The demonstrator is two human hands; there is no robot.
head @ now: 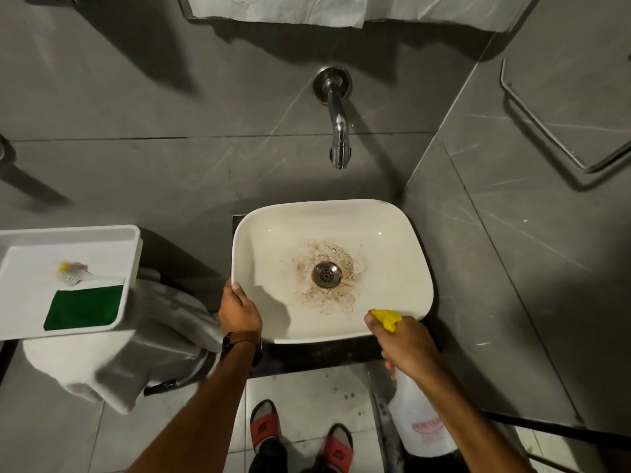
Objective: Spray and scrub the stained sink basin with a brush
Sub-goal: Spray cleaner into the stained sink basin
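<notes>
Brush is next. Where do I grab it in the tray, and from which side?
Probably the slim white handle of the brush, which points right toward the sink basin; bristles lie left. Come from above: the tray walls block the sides.

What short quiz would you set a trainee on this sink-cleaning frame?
1. Fill in: the left hand grips the sink's ____.
2. The bottle is held by: A the left hand, B the right hand, C neither.
3. True or false: the brush lies in the tray.
Key: 1 rim; 2 B; 3 true.
</notes>
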